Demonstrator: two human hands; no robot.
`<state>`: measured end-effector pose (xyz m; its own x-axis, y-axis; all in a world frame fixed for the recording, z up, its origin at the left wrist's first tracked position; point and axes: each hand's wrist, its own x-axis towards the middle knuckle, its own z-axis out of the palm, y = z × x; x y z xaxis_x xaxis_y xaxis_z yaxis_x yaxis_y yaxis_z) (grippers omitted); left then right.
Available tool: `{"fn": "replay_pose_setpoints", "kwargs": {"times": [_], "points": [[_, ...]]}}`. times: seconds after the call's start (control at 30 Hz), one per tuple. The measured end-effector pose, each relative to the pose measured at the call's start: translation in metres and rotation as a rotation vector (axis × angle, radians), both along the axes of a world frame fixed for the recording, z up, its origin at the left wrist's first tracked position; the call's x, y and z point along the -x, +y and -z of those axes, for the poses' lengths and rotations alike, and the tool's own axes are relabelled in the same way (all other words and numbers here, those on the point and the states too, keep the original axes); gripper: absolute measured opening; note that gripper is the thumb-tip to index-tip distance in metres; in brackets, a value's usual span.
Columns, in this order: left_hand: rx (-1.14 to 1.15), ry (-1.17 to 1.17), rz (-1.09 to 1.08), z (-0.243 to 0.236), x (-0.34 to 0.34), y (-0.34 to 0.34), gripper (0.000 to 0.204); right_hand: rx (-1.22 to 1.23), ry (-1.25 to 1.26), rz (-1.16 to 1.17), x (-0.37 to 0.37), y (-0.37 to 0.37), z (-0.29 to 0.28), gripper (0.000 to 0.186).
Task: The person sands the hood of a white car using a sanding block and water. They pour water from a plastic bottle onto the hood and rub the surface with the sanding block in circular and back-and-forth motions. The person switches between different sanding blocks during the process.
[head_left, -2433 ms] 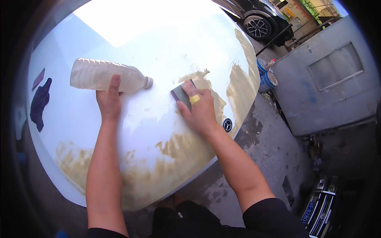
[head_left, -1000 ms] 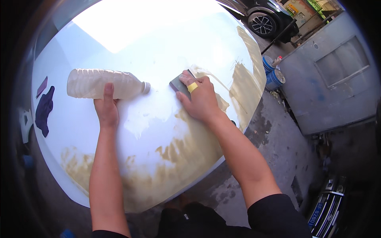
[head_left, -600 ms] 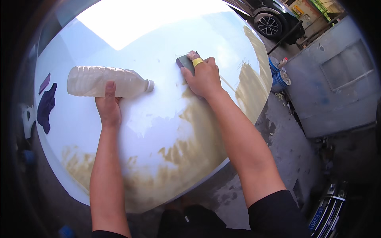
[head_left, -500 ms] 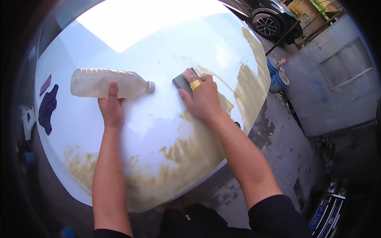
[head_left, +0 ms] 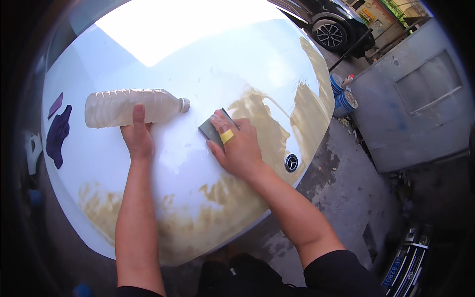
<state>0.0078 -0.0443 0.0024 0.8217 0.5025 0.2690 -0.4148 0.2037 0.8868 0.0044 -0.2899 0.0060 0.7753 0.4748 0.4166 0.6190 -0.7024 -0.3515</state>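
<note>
My left hand (head_left: 138, 138) grips a translucent plastic bottle (head_left: 123, 106) lying sideways in it, cap pointing right, over a white car hood (head_left: 89, 153). My right hand (head_left: 237, 148), with yellow tape around a finger, holds a grey-green flat block (head_left: 209, 129) against the hood, right of and below the bottle's cap. Yellowish-tan smeared patches (head_left: 309, 126) cover the hood's right and near edges. A round dark emblem (head_left: 292, 163) is on the hood beside my right wrist. A dark crumpled cloth (head_left: 58, 136) and a thin purple piece (head_left: 55, 104) lie along the left side.
At the upper right are a dark car (head_left: 336, 22), blue buckets (head_left: 345, 103) and a large grey panel (head_left: 415, 114). A front bumper or grille (head_left: 408, 260) lies at lower right on the concrete floor (head_left: 331, 198). A white part (head_left: 33, 151) is beyond the hood's left edge.
My right hand with the block went up the hood, then came down and leftward, lower than before, uncovering the emblem. My left hand still holds the bottle with little movement.
</note>
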Motion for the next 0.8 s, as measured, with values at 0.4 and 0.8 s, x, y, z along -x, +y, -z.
{"fn": "replay_pose_setpoints", "kwargs": {"times": [0.4,0.8], "points": [[0.033,0.027,0.02,-0.003,-0.006,-0.013,0.069,0.04,0.337,0.381,-0.111,-0.031,-0.062,0.051],[0.027,0.003,0.046,0.001,-0.008,-0.008,0.07,0.033,0.244,0.28,-0.155,-0.05,-0.054,0.052]]}}
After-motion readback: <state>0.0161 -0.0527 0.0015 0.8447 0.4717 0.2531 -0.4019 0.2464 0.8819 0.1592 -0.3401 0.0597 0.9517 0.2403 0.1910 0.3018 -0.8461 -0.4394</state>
